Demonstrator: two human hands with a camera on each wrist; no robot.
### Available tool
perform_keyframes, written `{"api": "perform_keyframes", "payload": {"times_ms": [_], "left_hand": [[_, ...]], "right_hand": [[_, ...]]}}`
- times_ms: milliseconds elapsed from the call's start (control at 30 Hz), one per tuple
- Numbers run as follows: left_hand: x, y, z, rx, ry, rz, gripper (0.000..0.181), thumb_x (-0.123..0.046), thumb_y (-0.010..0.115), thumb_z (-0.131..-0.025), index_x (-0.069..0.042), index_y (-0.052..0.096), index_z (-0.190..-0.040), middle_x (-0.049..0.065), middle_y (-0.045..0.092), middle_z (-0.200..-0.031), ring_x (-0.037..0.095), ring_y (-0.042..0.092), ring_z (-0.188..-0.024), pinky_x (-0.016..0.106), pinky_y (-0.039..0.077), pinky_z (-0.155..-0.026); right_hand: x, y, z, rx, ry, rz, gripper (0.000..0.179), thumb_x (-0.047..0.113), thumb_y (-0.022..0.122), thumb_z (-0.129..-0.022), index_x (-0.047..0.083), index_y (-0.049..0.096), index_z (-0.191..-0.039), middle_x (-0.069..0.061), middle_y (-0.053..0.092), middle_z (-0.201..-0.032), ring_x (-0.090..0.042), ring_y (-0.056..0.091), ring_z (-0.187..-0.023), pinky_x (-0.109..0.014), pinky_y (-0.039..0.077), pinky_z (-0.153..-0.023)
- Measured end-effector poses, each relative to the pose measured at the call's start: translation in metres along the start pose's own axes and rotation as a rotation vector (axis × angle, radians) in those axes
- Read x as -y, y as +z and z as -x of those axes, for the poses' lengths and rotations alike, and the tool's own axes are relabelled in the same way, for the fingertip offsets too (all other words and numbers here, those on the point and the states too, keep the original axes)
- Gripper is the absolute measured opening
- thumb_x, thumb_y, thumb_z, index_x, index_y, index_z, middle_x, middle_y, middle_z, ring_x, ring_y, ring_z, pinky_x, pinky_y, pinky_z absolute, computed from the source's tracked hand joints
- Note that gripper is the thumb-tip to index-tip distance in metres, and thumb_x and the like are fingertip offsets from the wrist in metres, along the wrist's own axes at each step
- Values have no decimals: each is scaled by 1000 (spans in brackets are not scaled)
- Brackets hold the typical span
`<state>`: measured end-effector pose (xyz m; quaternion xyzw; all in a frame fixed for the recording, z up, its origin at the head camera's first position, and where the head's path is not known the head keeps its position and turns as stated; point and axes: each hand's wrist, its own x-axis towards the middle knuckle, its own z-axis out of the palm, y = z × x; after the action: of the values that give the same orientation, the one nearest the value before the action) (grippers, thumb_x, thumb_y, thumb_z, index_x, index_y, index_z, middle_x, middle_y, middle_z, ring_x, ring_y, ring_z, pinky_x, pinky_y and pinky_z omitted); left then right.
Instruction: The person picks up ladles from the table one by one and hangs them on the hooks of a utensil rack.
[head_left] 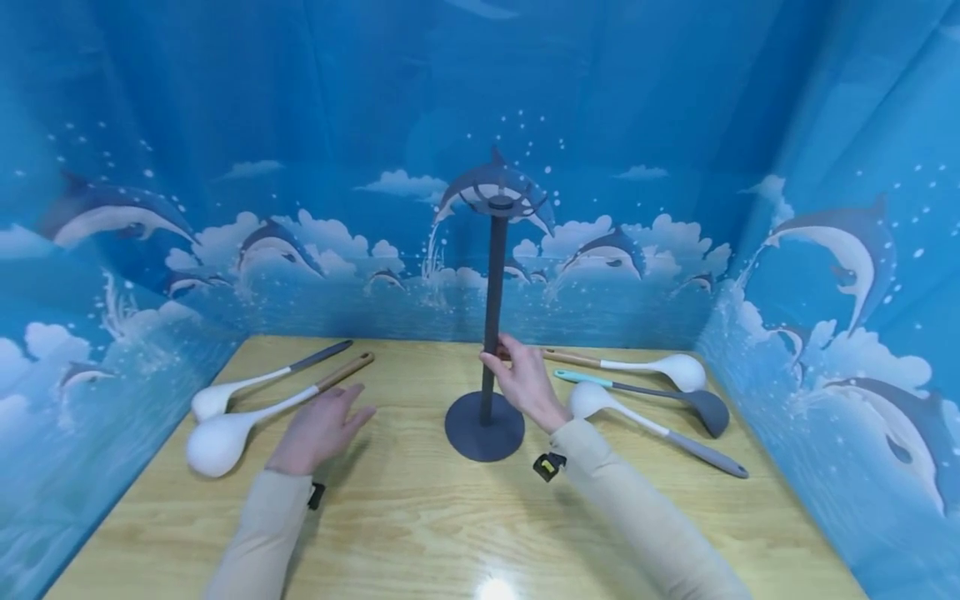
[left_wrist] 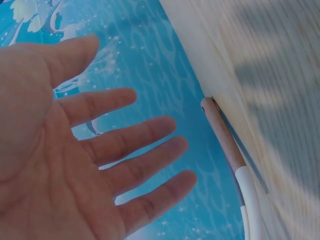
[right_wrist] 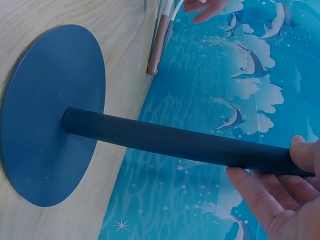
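Observation:
A dark utensil stand [head_left: 495, 283] rises upright from its round base [right_wrist: 40, 130], with a hooked ring [head_left: 501, 202] at the top. My right hand [head_left: 528, 387] grips its pole part way up, thumb on one side and fingers on the other. My left hand [head_left: 318, 429] is held over the table with its fingers spread and its palm bare in the left wrist view. Nearest to it lies a white ladle with a wooden handle [head_left: 345, 372]. Behind that one is another white ladle with a dark grey handle [head_left: 321, 356].
Right of the stand lie a wooden-handled white ladle [head_left: 678, 369], a black ladle with a mint handle [head_left: 708, 410] and a grey-handled white ladle [head_left: 591, 400]. A blue dolphin-print curtain [head_left: 315, 108] encloses the wooden table [head_left: 420, 525] at the back and both sides.

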<state>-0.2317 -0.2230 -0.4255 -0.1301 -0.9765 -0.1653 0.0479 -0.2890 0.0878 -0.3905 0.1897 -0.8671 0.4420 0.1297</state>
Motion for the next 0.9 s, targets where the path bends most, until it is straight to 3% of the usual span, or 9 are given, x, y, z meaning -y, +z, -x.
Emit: {"api": "perform_keyframes", "payload": {"times_ms": [333,500,700,900], "left_hand": [[4,-1,-2,31,-16,-11,61,-42,45,-104,3,42,-145,32,57,-130,46,59,-114,59,48,-94],[8,1,-2,44,-15,-26,59,-39,49,-103,4,44,-143,30,60,-126,44,62,-109,58,49,-91],[13,4,-1,85,-6,-86,58,-37,56,-99,3,48,-141,28,63,-121,41,64,-104,57,52,-87],[25,-3,-6,51,-11,-156,53,-36,58,-98,3,55,-134,26,67,-113,44,66,-96,61,50,-83]], "right_hand": [[-2,-1,0,10,1,-37,20,25,62,-98,12,68,-111,-4,74,-98,-19,71,-97,-38,58,-85],[-3,-4,1,22,10,-43,20,26,62,-98,14,68,-112,-3,74,-98,-19,71,-97,-37,59,-83],[-3,-7,1,43,43,-64,30,35,62,-97,17,65,-121,-1,73,-103,-17,69,-100,-36,58,-84],[1,-13,-1,34,46,-148,42,47,62,-94,21,62,-128,0,69,-112,-17,66,-108,-33,57,-88]]}}
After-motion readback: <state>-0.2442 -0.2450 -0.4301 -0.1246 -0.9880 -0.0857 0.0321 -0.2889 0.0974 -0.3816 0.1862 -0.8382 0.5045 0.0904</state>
